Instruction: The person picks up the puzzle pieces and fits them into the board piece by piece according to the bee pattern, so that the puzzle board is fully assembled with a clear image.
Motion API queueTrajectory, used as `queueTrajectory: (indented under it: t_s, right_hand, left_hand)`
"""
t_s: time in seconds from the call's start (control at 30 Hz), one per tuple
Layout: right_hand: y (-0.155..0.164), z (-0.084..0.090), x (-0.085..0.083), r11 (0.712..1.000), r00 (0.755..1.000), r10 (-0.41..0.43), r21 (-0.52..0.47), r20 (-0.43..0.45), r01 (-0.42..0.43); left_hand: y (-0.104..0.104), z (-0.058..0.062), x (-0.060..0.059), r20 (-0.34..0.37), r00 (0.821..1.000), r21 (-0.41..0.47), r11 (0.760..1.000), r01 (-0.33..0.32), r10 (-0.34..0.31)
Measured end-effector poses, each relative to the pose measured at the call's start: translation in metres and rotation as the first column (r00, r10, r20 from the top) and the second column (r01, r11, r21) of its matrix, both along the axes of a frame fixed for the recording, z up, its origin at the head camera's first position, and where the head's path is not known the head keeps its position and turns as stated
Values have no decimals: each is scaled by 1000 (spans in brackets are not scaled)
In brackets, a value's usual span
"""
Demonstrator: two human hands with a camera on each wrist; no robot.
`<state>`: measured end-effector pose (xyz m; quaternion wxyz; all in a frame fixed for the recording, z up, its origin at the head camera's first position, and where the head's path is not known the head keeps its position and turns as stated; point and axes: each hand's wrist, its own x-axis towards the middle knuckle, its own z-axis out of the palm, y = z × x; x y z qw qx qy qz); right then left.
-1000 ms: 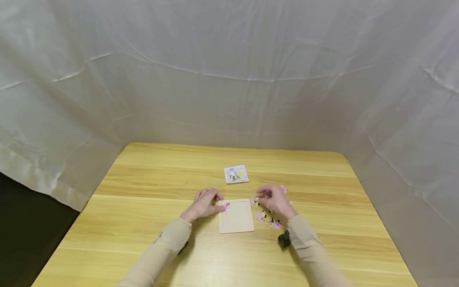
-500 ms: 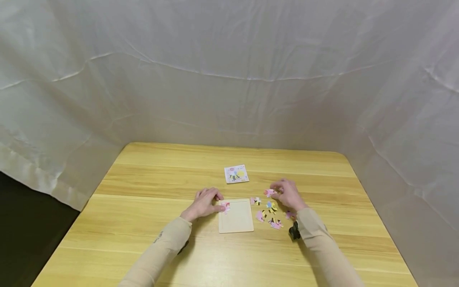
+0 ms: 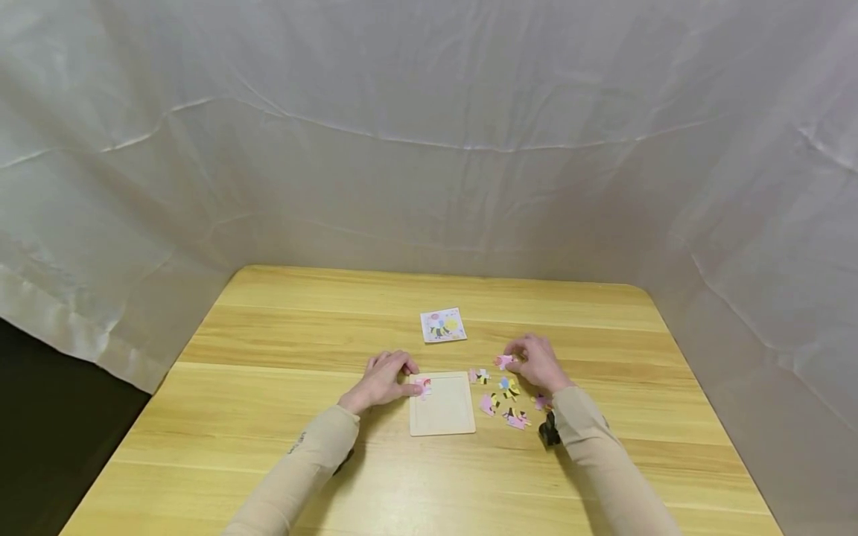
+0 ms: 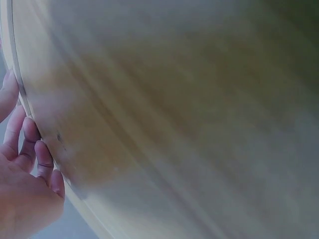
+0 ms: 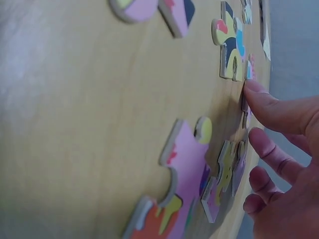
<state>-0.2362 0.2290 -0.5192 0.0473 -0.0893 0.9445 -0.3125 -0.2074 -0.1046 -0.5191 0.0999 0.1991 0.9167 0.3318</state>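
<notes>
A square wooden puzzle tray (image 3: 442, 413) lies in front of me in the head view, with a pink puzzle piece (image 3: 425, 385) in its upper left corner. My left hand (image 3: 380, 381) rests at that corner, thumb over the piece and relaxed fingers by the outer edge. To the right, my right hand (image 3: 536, 363) pinches another pink puzzle piece (image 3: 504, 361) low over the table between thumb and index finger. The right wrist view has the thumb against this piece's edge, with most of the piece hidden.
Several loose puzzle pieces (image 3: 515, 418) in pink, yellow and black lie between the tray and the right forearm. A bee picture card (image 3: 443, 326) lies beyond the tray. Behind the wooden table (image 3: 322, 298) hangs a pale curtain (image 3: 429, 186).
My right hand has moved right and slightly away from beside the tray to the far pink piece, uncovering loose pieces. Over the last half second it has held still. The left hand stays put.
</notes>
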Motion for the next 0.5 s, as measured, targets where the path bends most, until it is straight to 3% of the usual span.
queueTrajectory:
  t_s: [0.5]
  right_hand:
    - [1, 1, 0, 989, 1000, -11, -144, 23, 14]
  left_hand:
    - [0, 0, 0, 3, 1000, -4, 1000, -2, 2]
